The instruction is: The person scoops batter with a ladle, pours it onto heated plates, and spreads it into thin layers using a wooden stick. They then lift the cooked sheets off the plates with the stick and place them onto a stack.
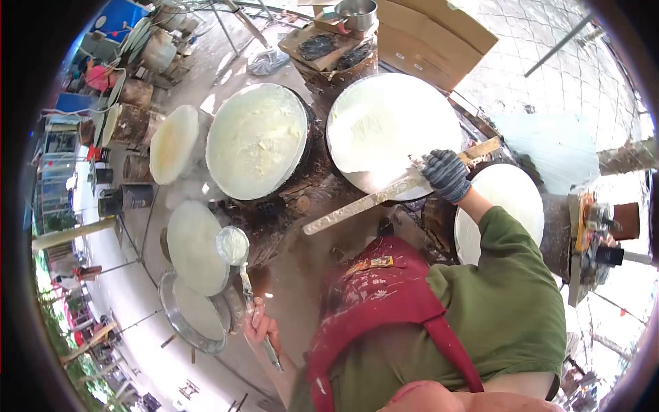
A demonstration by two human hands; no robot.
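My right hand [446, 175], in a grey knit glove, grips a long flat batter-caked stick [364, 202] at the near edge of the right round griddle [391, 130], which carries a thin white batter layer. My bare left hand [261, 323] holds the handle of a metal ladle [232, 245] full of white batter, raised over a round white disc [195, 254]. A second griddle [257, 141], also coated in pale batter, sits to the left of the first. My green sleeve and red apron fill the lower right.
A metal basin of batter [195, 312] sits at lower left. Further round white discs lie at the left [175, 144] and right [508, 199]. A cardboard box [432, 38] and a steel pot [357, 14] stand behind the griddles. Clutter lines the far left.
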